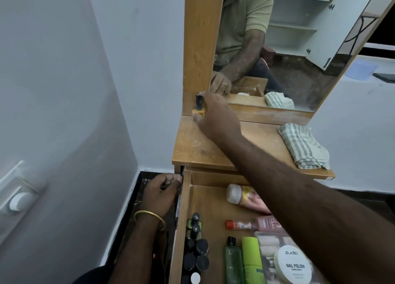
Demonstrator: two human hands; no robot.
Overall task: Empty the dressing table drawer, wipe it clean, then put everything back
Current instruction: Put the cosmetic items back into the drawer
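Note:
The wooden drawer (pixel 180 230) of the dressing table stands pulled out below the tabletop (pixel 192 146). In it lie several nail polish bottles (pixel 195 247) along the left side, a pink bottle (pixel 245 197), a red-capped bottle (pixel 245 225), a green bottle (pixel 233 260), a lime tube (pixel 252 256) and a white nail polish remover tub (pixel 294 266). My right hand (pixel 215 116) reaches to the tabletop's far left corner, fingers around a yellow nail polish bottle (pixel 199 106) with a dark cap, standing upright there. My left hand (pixel 164 189) grips the drawer's left edge.
A striped green-white cloth (pixel 303 146) lies folded on the tabletop's right side. A mirror (pixel 277 48) in a wooden frame rises behind it. A white wall (pixel 64 112) with a switch plate closes in on the left; dark floor lies beside the drawer.

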